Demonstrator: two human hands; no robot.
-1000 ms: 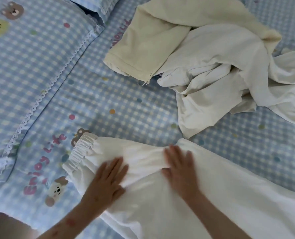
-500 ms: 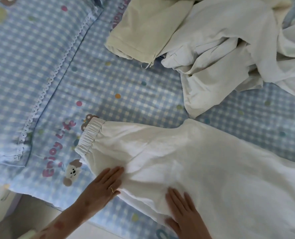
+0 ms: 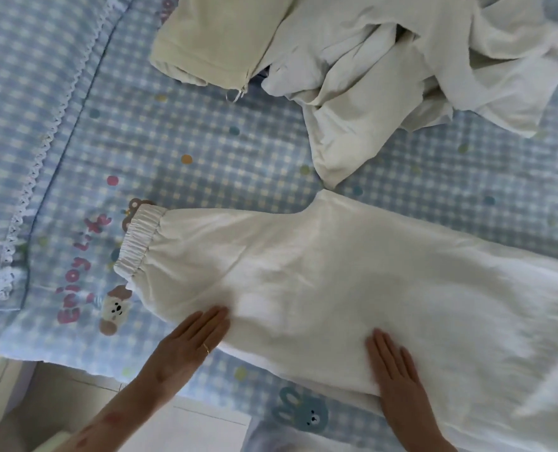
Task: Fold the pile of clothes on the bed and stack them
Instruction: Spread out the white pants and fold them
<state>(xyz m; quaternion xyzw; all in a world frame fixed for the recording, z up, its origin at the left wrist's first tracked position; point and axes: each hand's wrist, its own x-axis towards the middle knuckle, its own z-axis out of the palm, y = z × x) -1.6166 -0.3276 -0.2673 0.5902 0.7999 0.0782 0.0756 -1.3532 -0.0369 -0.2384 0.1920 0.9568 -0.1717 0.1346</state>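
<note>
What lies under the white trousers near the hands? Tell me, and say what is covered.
The white trousers lie flat on the blue checked sheet, both hands pressing their near edge: left hand, right hand. Whatever print the sheet carries beneath them is hidden.

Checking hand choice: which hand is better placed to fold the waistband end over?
Left, probably. The left hand lies flat by the waistband; the right hand presses the trousers farther along.

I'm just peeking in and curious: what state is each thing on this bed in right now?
White trousers: spread flat, not yet folded.
Elastic waistband: gathered, pointing left.
Pile of clothes: crumpled, unfolded.
Cream garment: lying loosely beside the pile.
Left hand: flat, fingers on the trousers' near edge.
Right hand: flat, pressing the trousers.
</note>
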